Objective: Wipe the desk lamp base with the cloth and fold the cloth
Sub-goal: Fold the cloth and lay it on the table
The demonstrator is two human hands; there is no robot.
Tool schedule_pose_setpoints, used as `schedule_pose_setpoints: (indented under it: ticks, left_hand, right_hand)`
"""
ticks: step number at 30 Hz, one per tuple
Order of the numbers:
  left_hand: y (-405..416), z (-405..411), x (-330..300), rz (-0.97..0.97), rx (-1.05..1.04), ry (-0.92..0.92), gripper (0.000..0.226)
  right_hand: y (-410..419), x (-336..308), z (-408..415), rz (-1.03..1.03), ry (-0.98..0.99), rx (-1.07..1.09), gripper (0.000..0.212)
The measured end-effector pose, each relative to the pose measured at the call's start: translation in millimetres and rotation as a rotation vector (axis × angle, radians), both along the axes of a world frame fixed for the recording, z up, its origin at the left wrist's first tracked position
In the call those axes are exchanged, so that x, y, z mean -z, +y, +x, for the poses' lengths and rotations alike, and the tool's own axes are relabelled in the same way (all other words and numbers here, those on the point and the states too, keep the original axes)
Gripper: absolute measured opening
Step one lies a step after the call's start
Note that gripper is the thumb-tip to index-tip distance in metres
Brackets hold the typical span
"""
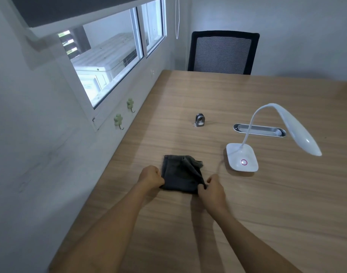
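The fingers of the left hand [151,175] are curled together, pinching the near left corner of the cloth [180,175]. The right hand [211,189] pinches the near right corner, thumb and fingertips closed on a raised fold of the fabric. Both forearms reach in from the bottom of the view, bare.

The cloth is dark grey and lies flat on the desk [267,213], already folded into a rough square, with a loose flap standing up along its right edge and a ragged corner poking out at the far right.

Near it, to the right, stands the lamp base [242,157], white and square with a pink ring button, apart from the cloth. Its bent neck arches up and over to the lamp head [298,131] further right. Behind the base a metal cable slot [267,130] is set into the wood, and a small metal piece [199,120] stands farther back. A black chair [223,53] sits at the desk's far edge.
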State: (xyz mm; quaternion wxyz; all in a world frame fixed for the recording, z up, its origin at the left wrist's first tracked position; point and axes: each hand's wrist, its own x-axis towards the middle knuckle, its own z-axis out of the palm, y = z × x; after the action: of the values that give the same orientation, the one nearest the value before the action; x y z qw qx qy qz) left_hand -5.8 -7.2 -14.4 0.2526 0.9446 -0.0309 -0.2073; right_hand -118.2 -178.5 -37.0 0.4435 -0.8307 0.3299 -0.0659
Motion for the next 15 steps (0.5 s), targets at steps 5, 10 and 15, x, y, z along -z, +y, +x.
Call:
schedule_pose_setpoints:
  ticks: [5,10,15]
  left_hand:
    - [-9,-2,-4,0.087,0.177,-0.101,0.056]
    - [-13,-2,3,0.261,0.538,-0.11,0.071]
    - [-9,-2,4,0.367,0.548,-0.143,0.06]
  right_hand:
    - [9,-8,9,-0.586,0.001,-0.427,0.057]
    - [2,6,26,-0.628,0.288,-0.646,0.053]
    - [-5,13,25,-0.625,0.366,-0.677,0.064]
